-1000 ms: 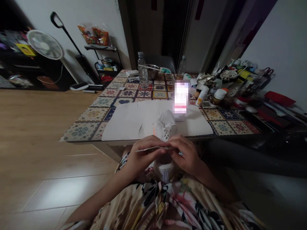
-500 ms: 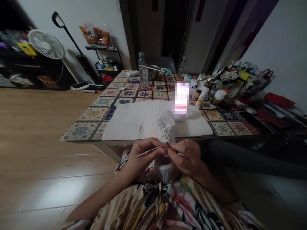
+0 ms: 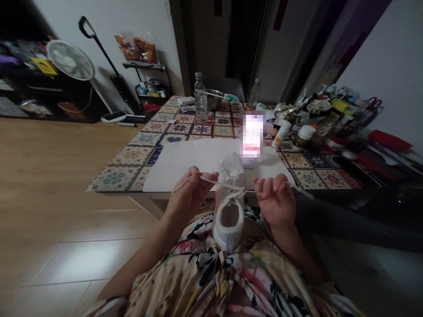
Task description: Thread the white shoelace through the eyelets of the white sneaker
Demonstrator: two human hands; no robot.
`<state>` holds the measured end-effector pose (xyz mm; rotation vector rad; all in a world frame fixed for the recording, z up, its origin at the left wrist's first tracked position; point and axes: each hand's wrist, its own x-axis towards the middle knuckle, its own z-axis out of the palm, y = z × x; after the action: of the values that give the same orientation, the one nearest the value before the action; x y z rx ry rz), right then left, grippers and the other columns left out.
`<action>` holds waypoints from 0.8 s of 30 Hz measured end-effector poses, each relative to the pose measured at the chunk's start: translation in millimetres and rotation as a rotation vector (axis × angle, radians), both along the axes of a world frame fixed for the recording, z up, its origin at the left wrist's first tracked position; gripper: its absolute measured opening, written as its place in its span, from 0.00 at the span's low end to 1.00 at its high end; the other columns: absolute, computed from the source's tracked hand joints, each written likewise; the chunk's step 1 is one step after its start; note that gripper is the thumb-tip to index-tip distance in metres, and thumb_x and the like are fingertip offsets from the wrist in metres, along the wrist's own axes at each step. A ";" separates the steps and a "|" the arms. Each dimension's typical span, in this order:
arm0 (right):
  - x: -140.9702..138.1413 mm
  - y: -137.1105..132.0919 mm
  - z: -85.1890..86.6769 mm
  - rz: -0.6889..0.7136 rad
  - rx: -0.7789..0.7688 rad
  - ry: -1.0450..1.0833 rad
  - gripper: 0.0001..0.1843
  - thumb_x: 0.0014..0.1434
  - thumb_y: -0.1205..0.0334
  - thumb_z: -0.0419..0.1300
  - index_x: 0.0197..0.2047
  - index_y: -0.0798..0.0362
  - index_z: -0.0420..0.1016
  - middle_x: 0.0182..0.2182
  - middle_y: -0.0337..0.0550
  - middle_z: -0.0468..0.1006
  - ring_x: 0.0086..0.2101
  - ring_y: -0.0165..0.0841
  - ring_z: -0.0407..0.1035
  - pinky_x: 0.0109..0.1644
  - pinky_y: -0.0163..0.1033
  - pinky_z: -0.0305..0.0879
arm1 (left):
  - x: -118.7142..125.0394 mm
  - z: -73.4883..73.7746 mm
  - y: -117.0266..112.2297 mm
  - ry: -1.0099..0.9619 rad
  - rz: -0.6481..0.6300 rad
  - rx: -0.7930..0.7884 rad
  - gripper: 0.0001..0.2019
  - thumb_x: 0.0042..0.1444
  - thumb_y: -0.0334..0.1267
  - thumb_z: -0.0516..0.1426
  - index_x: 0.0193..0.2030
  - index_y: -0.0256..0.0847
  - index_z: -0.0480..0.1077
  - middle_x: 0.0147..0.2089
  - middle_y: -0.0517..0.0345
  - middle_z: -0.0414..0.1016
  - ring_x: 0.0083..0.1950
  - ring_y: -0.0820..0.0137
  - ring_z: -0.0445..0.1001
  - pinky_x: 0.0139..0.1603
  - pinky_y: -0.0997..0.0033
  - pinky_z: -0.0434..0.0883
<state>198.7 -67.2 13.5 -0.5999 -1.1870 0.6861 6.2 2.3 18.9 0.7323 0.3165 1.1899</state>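
Note:
A white sneaker (image 3: 228,211) rests on my lap with its heel toward me and its toe against the table edge. My left hand (image 3: 188,193) is closed on one end of the white shoelace (image 3: 211,181), left of the shoe. On the other side, my right hand (image 3: 276,198) is closed on the lace's other end. The lace runs taut from both hands to the shoe's top eyelets.
A patterned tiled table (image 3: 139,154) holds a white paper sheet (image 3: 185,163) and a standing phone (image 3: 253,134). Bottles (image 3: 200,97), jars and clutter fill its far and right side. A fan (image 3: 70,60) and a stick vacuum (image 3: 99,44) stand at the left wall.
Both hands were together over the shoe's opening handling the lace. They have now moved apart and upward, each drawing a lace end out sideways so the shoe's opening shows.

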 end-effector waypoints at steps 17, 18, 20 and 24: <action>31.3 2.8 1.4 0.116 -0.163 -0.803 0.24 0.67 0.46 0.53 0.26 0.52 0.75 0.34 0.46 0.77 0.35 0.33 0.71 0.40 0.38 0.66 | -37.9 -14.8 24.3 1.131 -0.164 0.657 0.17 0.62 0.49 0.54 0.36 0.37 0.75 0.21 0.64 0.66 0.22 0.76 0.60 0.23 0.79 0.56; 29.2 1.7 2.5 0.067 -0.173 -0.852 0.23 0.68 0.47 0.52 0.27 0.52 0.74 0.33 0.45 0.76 0.34 0.33 0.71 0.39 0.37 0.66 | -36.9 -14.4 24.2 1.212 -0.172 0.719 0.16 0.62 0.47 0.54 0.34 0.37 0.75 0.24 0.61 0.69 0.25 0.75 0.63 0.26 0.78 0.59; 27.4 0.0 2.4 -0.023 -0.209 -0.918 0.22 0.68 0.49 0.53 0.28 0.53 0.73 0.27 0.43 0.75 0.30 0.32 0.69 0.35 0.36 0.64 | -35.7 -14.8 24.3 1.298 -0.227 0.756 0.16 0.61 0.46 0.53 0.32 0.37 0.75 0.26 0.60 0.72 0.27 0.74 0.66 0.29 0.77 0.61; 29.6 -1.1 -0.6 -0.075 -0.298 -0.953 0.11 0.66 0.56 0.57 0.35 0.52 0.74 0.28 0.40 0.76 0.30 0.31 0.70 0.34 0.34 0.64 | -38.3 -16.3 26.1 1.226 -0.334 0.608 0.12 0.59 0.45 0.53 0.34 0.38 0.71 0.26 0.62 0.70 0.25 0.74 0.66 0.27 0.77 0.62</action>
<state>228.3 -68.3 13.0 -1.2988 -1.9353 0.5137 -32.1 28.3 2.6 1.9397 0.8083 0.3689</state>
